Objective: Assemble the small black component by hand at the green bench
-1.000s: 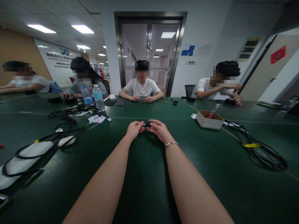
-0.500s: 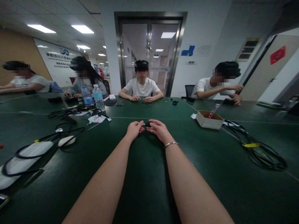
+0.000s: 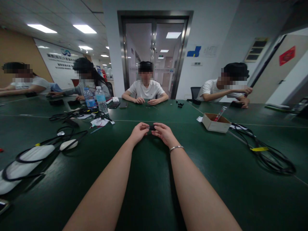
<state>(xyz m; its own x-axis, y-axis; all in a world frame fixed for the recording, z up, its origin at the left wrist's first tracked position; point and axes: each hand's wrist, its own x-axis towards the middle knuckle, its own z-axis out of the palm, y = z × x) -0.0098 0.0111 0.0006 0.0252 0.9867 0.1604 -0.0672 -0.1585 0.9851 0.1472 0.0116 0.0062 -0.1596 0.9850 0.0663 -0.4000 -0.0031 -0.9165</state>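
While both hands meet out on the green counter (image 3: 154,179), the left hand (image 3: 139,132) and the right hand (image 3: 164,133) pinch one small black part (image 3: 152,127) between their fingertips, just above the counter's middle. Right of that part stands one open cardboard box (image 3: 215,123) and beyond it one black cable coil (image 3: 269,154); left of it stand two water bottles (image 3: 101,100) and one white mouse (image 3: 68,145), and four other people sit around. Since half a second ago the grip and the part have barely changed; only the view has shifted slightly.
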